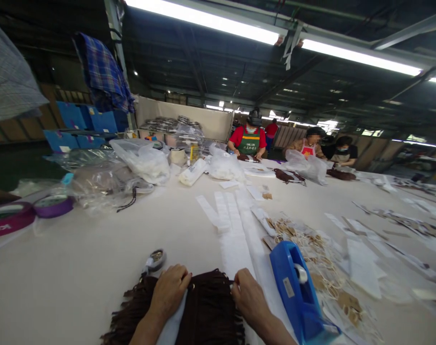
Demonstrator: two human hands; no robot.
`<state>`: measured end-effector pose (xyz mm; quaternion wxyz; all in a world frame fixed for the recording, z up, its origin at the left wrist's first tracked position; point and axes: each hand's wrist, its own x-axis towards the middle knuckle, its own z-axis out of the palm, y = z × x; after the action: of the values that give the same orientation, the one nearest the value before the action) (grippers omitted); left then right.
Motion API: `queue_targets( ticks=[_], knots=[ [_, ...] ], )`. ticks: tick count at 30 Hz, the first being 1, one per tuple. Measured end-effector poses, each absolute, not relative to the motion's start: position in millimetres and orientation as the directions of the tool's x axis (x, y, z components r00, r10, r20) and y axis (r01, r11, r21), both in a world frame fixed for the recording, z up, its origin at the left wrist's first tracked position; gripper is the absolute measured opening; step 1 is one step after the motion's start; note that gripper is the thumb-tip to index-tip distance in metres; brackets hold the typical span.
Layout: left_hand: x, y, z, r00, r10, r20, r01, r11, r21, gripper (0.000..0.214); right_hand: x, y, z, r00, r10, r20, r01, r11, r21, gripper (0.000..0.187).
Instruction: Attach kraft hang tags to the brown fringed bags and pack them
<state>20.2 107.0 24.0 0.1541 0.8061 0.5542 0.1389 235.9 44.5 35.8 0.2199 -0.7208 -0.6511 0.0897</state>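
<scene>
A dark brown fringed bag (210, 306), suede-looking and with a small metal ring near its top, lies on the table at the bottom of the view. My left hand (170, 290) has its fingers curled on the bag's upper left part, over a pale strip that runs down beneath the wrist. At the upper right edge, my right hand (248, 292) is closed in a pinch on the bag's dark edge or cord. Just beyond my left hand is a small round metallic object (156, 259), perhaps a tape measure.
Right of my right hand stands a blue tape dispenser (297, 292), beside tags with cords (318, 254). White paper strips (234, 220) run up the table's middle. Tape rolls (54, 206) and plastic-wrapped goods (99, 184) lie left. Co-workers (252, 141) stand at the far side.
</scene>
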Motion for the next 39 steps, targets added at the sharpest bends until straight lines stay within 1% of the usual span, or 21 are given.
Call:
queue_targets(
  ticks=[1,2,4,5,6,8,10,11,14,19,21,22,24,26,27,29,34,39],
  knots=[
    [20,107,24,0.344,0.937,0.053,0.851,-0.335,0.405,0.029,236,46,40,0.154,0.978,0.139,0.887,-0.075,-0.455,0.021],
    [20,107,24,0.342,0.938,0.053,0.851,-0.333,0.407,0.029,234,47,45,0.139,0.979,0.148,0.87,-0.05,-0.491,0.027],
    [20,107,22,0.341,0.938,0.055,0.851,-0.333,0.407,0.029,228,52,54,0.014,0.976,0.216,0.823,0.111,-0.557,0.04],
    [20,107,22,0.341,0.938,0.057,0.851,-0.334,0.404,0.029,224,55,57,-0.061,0.967,0.245,0.799,0.195,-0.569,0.044],
    [19,107,21,0.341,0.938,0.059,0.852,-0.336,0.401,0.029,220,58,60,-0.118,0.961,0.251,0.789,0.244,-0.564,0.044],
    [19,107,21,0.342,0.938,0.061,0.856,-0.337,0.393,0.029,212,65,61,-0.171,0.964,0.206,0.824,0.254,-0.506,0.033],
    [20,108,20,0.343,0.938,0.059,0.859,-0.338,0.385,0.029,210,72,60,-0.176,0.972,0.158,0.874,0.229,-0.429,0.02],
    [20,108,20,0.345,0.937,0.056,0.859,-0.339,0.383,0.029,210,76,58,-0.183,0.972,0.15,0.888,0.229,-0.398,0.017],
    [20,108,20,0.34,0.939,0.049,0.861,-0.332,0.386,0.029,215,83,53,-0.239,0.957,0.162,0.901,0.281,-0.33,0.015],
    [20,107,22,0.331,0.943,0.031,0.866,-0.317,0.387,0.029,222,74,54,-0.337,0.927,0.163,0.909,0.365,-0.2,0.02],
    [20,107,23,0.335,0.942,0.029,0.866,-0.319,0.385,0.029,224,65,59,-0.317,0.939,0.131,0.927,0.336,-0.168,0.021],
    [21,107,23,0.338,0.941,0.027,0.866,-0.322,0.383,0.029,226,61,61,-0.286,0.952,0.108,0.937,0.301,-0.175,0.02],
    [22,107,24,0.339,0.941,0.02,0.868,-0.321,0.38,0.029,232,58,64,-0.192,0.979,0.071,0.952,0.203,-0.23,0.019],
    [23,107,24,0.338,0.941,0.01,0.871,-0.317,0.376,0.03,240,62,63,-0.084,0.994,0.063,0.955,0.098,-0.281,0.024],
    [23,107,24,0.338,0.941,0.007,0.872,-0.316,0.375,0.03,244,67,61,-0.036,0.997,0.069,0.957,0.055,-0.284,0.026],
    [24,108,24,0.336,0.942,0.002,0.874,-0.313,0.372,0.03,251,79,54,0.021,0.997,0.08,0.965,0.001,-0.263,0.022],
    [24,108,23,0.325,0.946,-0.009,0.876,-0.297,0.38,0.028,256,106,31,0.017,0.999,0.049,0.983,-0.007,-0.185,0.02],
    [23,108,21,0.31,0.951,-0.005,0.872,-0.281,0.401,0.028,254,119,18,-0.001,1.0,0.004,0.996,0.001,-0.092,0.029]
  ],
)
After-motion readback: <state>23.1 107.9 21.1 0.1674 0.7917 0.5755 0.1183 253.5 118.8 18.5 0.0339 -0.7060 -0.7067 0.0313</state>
